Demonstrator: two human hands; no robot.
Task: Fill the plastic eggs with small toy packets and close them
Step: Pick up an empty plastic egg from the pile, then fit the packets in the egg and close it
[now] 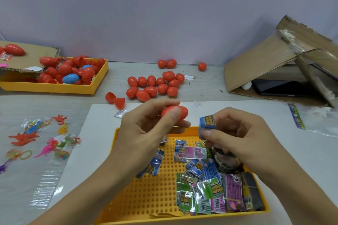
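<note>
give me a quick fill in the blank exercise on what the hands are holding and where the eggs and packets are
1. The left hand holds a red egg, and the right hand pinches a folded ____ packet.
2. The loose toy packets lie in the near ____ tray.
3. In the far tray, two eggs are ____ while the others are red.
4. An opened red egg lies in ____ halves, left of the egg cluster.

Missing words: blue; yellow; blue; two

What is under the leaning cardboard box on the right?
Under the leaning cardboard box lie a dark flat device and a small white object. Anything farther in is covered.
</note>
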